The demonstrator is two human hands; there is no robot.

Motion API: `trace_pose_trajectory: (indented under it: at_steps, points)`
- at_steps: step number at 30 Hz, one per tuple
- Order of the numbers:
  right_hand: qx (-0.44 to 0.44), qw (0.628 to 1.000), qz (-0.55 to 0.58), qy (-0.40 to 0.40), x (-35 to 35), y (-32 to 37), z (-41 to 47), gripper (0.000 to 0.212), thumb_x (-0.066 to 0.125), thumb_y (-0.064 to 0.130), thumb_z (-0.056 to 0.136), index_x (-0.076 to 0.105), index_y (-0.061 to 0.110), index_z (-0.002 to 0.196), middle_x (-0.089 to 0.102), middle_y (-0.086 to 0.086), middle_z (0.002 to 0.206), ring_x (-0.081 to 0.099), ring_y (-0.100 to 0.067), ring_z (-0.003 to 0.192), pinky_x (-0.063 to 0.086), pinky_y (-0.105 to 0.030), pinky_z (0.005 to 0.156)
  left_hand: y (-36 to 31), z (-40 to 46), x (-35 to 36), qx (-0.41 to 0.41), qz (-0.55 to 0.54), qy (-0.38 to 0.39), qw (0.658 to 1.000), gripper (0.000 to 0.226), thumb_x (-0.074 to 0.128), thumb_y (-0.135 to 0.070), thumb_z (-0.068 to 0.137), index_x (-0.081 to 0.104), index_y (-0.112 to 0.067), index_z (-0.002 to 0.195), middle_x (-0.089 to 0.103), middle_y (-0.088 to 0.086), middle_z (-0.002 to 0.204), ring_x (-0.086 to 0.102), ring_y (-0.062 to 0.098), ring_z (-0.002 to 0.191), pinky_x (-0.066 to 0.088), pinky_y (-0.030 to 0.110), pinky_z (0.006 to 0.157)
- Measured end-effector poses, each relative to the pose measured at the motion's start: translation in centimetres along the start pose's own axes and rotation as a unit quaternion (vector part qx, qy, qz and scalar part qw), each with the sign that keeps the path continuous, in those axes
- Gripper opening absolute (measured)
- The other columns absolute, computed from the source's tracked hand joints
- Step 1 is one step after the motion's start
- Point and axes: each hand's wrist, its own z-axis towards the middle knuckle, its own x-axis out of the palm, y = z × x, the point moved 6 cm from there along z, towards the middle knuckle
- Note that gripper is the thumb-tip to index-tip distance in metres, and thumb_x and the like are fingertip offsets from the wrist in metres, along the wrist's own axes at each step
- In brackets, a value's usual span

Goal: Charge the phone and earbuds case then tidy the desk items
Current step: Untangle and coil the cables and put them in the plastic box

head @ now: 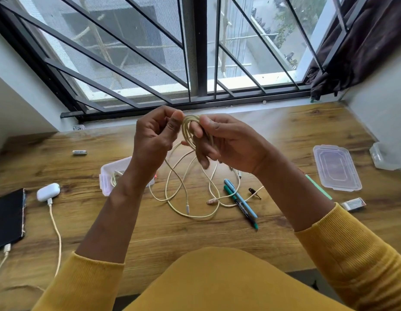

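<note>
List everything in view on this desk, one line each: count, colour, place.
phone: 1, black, far left, cable plugged in
earbuds case: 1, white, beside the phone, cable plugged in
cable: 1, cream, loose at desk centre, partly coiled in the hands
plastic box: 1, clear, behind the left forearm
lid: 1, clear, right side
pens: 2, blue and green, centre right
battery: 1, silvery, back left
desk: 1, wood, under the window
left hand: 1, pinching the coil
right hand: 1, fingers through the coil
</note>
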Motion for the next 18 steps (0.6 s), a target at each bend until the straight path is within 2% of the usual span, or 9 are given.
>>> trace_pose_trajectory:
  at_steps: [1,2,3,5,7,10,14,16,18]
  points:
    - [-0.016,1.0,0.019,-0.006,0.0,0.3,0.2,0.038,0.02,0.016,0.112,0.053,0.003,0.1,0.059,-0.006,0.065,0.064,-0.023,0.063,0.057,-0.043,0.077,0.1,0.0,0.2,-0.001,0.001,-0.01,1.0,0.022,0.055,-0.019,0.109,0.064,-0.016,0.09,0.048,-0.001,0.062,0.037,0.014,0.052,0.031,0.027,0.046]
    - [-0.035,0.999,0.034,-0.017,-0.2,0.6,0.4,0.039,0.018,0.016,0.112,0.053,0.001,0.104,0.064,-0.008,0.07,0.067,-0.029,0.074,0.053,-0.048,0.085,0.4,0.0,0.3,-0.004,0.003,-0.021,1.0,0.024,0.053,-0.02,0.11,0.064,-0.017,0.089,0.046,0.003,0.062,0.037,0.015,0.052,0.031,0.028,0.047]
    - [-0.057,0.997,0.048,-0.029,-0.5,0.9,0.6,0.04,0.018,0.016,0.113,0.054,0.0,0.108,0.068,-0.01,0.076,0.066,-0.035,0.086,0.047,-0.055,0.093,0.7,-0.1,0.4,-0.01,0.01,-0.034,0.999,0.026,0.053,-0.019,0.111,0.065,-0.019,0.088,0.045,0.005,0.063,0.037,0.014,0.052,0.032,0.028,0.048]
    - [-0.09,0.992,0.072,-0.053,-1.2,1.4,0.9,0.041,0.019,0.017,0.113,0.055,-0.002,0.118,0.072,-0.013,0.086,0.061,-0.04,0.1,0.037,-0.057,0.102,1.4,-0.4,0.5,-0.02,0.036,-0.048,0.998,0.028,0.052,-0.016,0.112,0.066,-0.019,0.088,0.046,0.0,0.062,0.039,0.009,0.052,0.033,0.023,0.051]
    - [-0.107,0.988,0.084,-0.075,-1.8,1.8,1.0,0.041,0.02,0.018,0.113,0.052,-0.005,0.128,0.072,-0.012,0.09,0.067,-0.037,0.096,0.043,-0.049,0.099,2.1,-0.8,0.7,-0.03,0.073,-0.041,0.996,0.027,0.051,-0.019,0.113,0.071,-0.011,0.097,0.049,-0.002,0.061,0.042,0.007,0.052,0.035,0.024,0.052]
    - [-0.118,0.98,0.105,-0.117,-2.7,2.1,0.9,0.04,0.022,0.018,0.114,0.045,-0.007,0.136,0.073,-0.011,0.091,0.071,-0.031,0.093,0.052,-0.041,0.095,2.7,-1.6,1.6,-0.04,0.135,-0.007,0.99,0.027,0.05,-0.026,0.112,0.076,-0.02,0.111,0.054,-0.003,0.061,0.049,0.011,0.056,0.039,0.028,0.056]
    - [-0.105,0.974,0.084,-0.182,-3.7,1.5,0.9,0.034,0.027,0.017,0.115,0.043,0.0,0.14,0.075,-0.01,0.107,0.071,-0.031,0.112,0.053,-0.037,0.096,2.7,-3.2,3.2,-0.041,0.226,0.09,0.969,0.03,0.049,-0.033,0.111,0.072,-0.027,0.13,0.057,-0.011,0.061,0.056,0.007,0.058,0.047,0.032,0.062]
    - [-0.073,0.973,0.034,-0.217,-4.1,0.5,0.7,0.03,0.032,0.017,0.115,0.043,0.007,0.141,0.075,-0.008,0.114,0.07,-0.028,0.117,0.049,-0.044,0.097,2.2,-3.8,3.8,-0.035,0.267,0.145,0.952,0.032,0.048,-0.039,0.109,0.068,-0.032,0.132,0.06,-0.009,0.064,0.061,0.009,0.063,0.051,0.037,0.065]
    - [-0.045,0.971,-0.026,-0.235,-4.4,-0.7,0.3,0.032,0.04,0.015,0.113,0.042,0.008,0.144,0.075,-0.008,0.115,0.07,-0.027,0.114,0.048,-0.051,0.098,1.6,-3.9,4.0,-0.021,0.294,0.175,0.939,0.028,0.051,-0.038,0.109,0.07,-0.031,0.129,0.058,-0.009,0.062,0.059,0.008,0.062,0.048,0.039,0.062]
